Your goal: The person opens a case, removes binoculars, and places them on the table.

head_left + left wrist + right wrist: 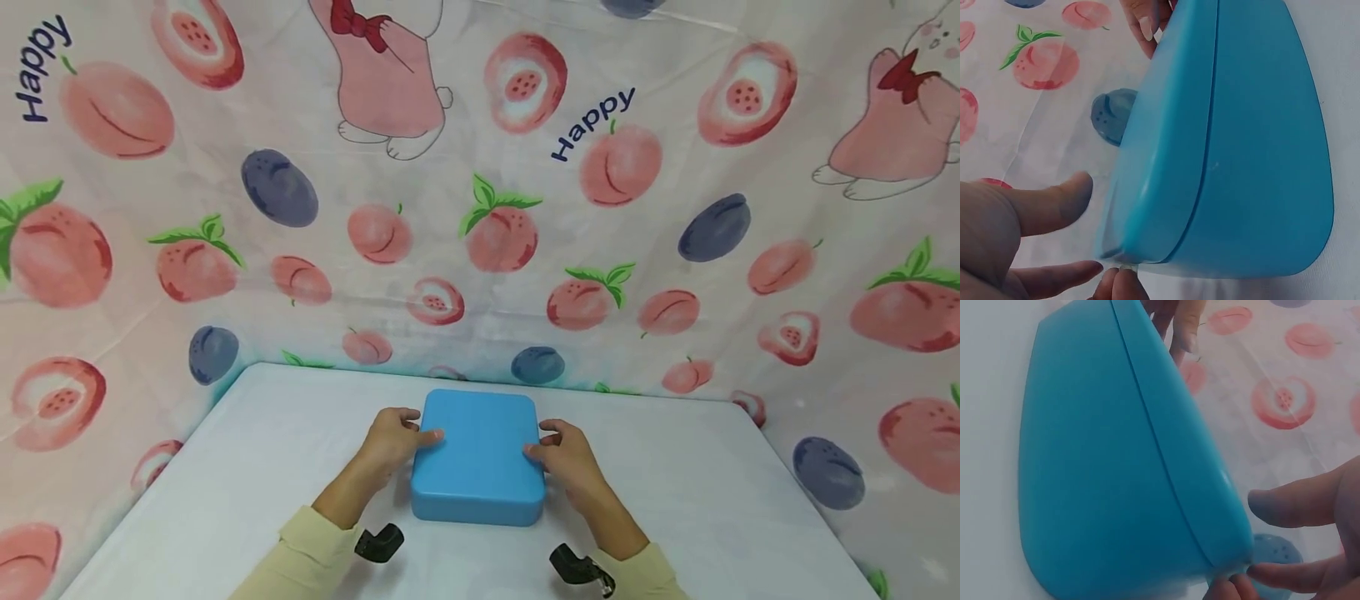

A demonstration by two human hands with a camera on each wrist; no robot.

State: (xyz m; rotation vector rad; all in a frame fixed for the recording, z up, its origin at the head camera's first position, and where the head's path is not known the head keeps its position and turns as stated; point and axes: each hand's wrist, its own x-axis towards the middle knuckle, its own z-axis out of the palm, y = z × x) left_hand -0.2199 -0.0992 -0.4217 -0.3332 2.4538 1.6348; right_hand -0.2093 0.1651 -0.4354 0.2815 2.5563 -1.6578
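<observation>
Visibly lidded blue box (pixel 1266 150), contents hidden; 2 hands (pixel 392 442) (pixel 573 460) half-curled, gripping lid (pixel 480 446) at opposite sides.

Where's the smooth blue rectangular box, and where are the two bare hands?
Smooth blue rectangular box (pixel 480 454), head view: middle of its top.
Bare left hand (pixel 392 440), head view: its back.
Bare right hand (pixel 573 458), head view: its back.

“Happy” (pixel 43 68) is printed on the cloth (pixel 431 185) at upper left; a second “Happy” (pixel 592 125) is printed right of centre.
</observation>
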